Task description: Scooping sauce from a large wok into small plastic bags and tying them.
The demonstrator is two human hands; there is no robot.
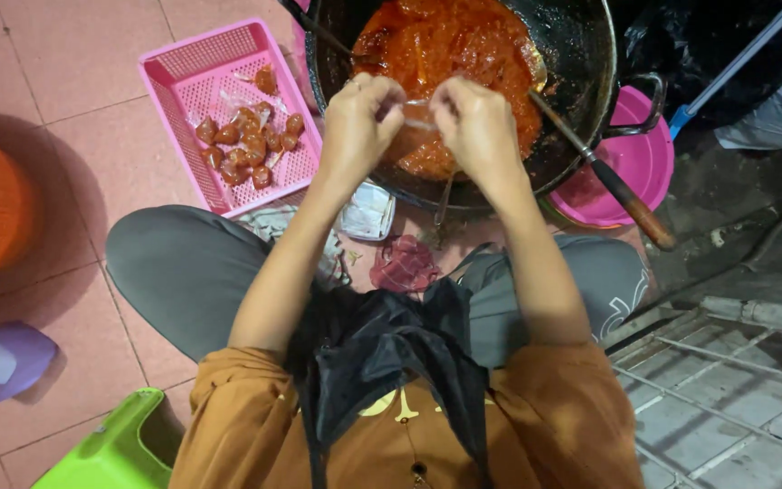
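both hands are held close together above the near rim of a large dark wok [590, 54] filled with thick red paste [450, 54]. the left hand [359, 122] and the right hand [479, 127] are closed in a pinch on a small clear wrapper [416, 115] stretched between the fingertips; what lies inside it cannot be told. a long-handled ladle [608, 177] is rested in the wok, its wooden grip pointing out over a pink bowl [640, 163]. a pink plastic basket [228, 100] is set on the tiled floor [92, 163] to the left of the wok, with small wrapped red pieces [251, 140] heaped inside it. a stack of clear wrappers [368, 213] is seen on the floor just below the wok, beside a red scrap [405, 264].
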